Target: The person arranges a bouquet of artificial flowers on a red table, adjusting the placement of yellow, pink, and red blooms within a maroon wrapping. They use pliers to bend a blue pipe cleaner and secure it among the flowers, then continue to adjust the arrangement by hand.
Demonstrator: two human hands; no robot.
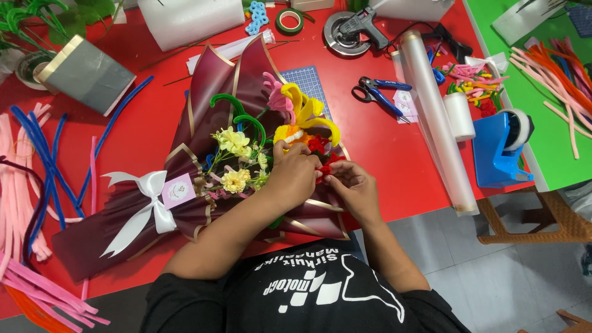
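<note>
A bouquet wrapped in dark maroon paper (213,92) lies on the red table (376,148), with a white ribbon bow (148,197) at its stem end. It holds yellow, pink, green and red pipe-cleaner flowers (302,114) and small pale yellow blossoms (234,142). My left hand (293,176) rests on the bouquet's open end, fingers curled around the red flowers (320,148). My right hand (351,185) pinches a red pipe-cleaner piece (325,169) just beside it, touching the left fingers.
Blue-handled pliers (379,92), a clear film roll (435,117), a blue tape dispenser (499,148) and a glue gun (361,24) lie to the right. Loose pink and blue pipe cleaners (31,179) sprawl at left. A green table (536,111) adjoins on the right.
</note>
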